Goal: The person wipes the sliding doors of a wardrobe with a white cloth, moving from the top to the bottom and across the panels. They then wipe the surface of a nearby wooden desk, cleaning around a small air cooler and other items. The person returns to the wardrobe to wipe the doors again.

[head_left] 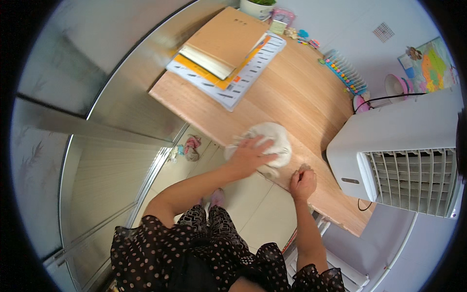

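My left hand (249,158) lies flat with spread fingers on a bunched white cloth (278,141). The cloth rests on the light wood desk (296,87), and part of it hangs over the near edge. To the right, my right hand (303,184) is closed in a fist at the desk's near edge. A small greyish bit (304,167) shows at its far side, too small to name.
Books and papers (224,41) are stacked at the desk's far left, by a potted plant (257,9). Small toys and a bead counting rack (345,73) line the wall. A white air cooler (394,146) stands at right. Pink cloth (192,146) lies on the floor.
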The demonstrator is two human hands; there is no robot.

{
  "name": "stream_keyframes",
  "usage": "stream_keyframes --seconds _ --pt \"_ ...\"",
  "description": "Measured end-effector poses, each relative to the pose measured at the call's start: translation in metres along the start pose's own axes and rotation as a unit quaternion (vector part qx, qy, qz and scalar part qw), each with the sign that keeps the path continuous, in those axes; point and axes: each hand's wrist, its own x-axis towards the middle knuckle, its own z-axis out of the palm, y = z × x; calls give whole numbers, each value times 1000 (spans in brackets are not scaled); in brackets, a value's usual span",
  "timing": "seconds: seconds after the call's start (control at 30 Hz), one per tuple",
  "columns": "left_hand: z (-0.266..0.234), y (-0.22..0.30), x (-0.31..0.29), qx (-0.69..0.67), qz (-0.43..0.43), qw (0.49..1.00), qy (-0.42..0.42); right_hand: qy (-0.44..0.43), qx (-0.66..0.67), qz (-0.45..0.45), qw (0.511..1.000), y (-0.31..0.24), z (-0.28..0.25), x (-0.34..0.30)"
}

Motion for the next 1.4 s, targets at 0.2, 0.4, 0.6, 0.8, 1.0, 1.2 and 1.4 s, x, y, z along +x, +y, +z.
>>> stream_keyframes --seconds 0.2,0.4,0.6,0.8,1.0,1.2,1.4 --pt "-122 -122 -78 186 -239 950 71 21 -2 -29 999 -5 0 2" --pt "-118 -119 -73 171 -319 920 149 16 -14 -13 1000 -2 2 -1" --pt "-34 17 -58 46 -119 990 60 13 -9 10 1000 0 3 0" --pt "-5 72 -21 -35 -62 997 -15 20 -2 25 999 5 5 -2" --pt "5 75 -9 9 -63 998 15 31 62 9 998 2 0 0" --pt "18 80 1 61 -115 991 0 2 356 82 931 28 -29 -30" --pt "85 141 42 104 -169 979 34 93 277 248 924 219 -76 -122"
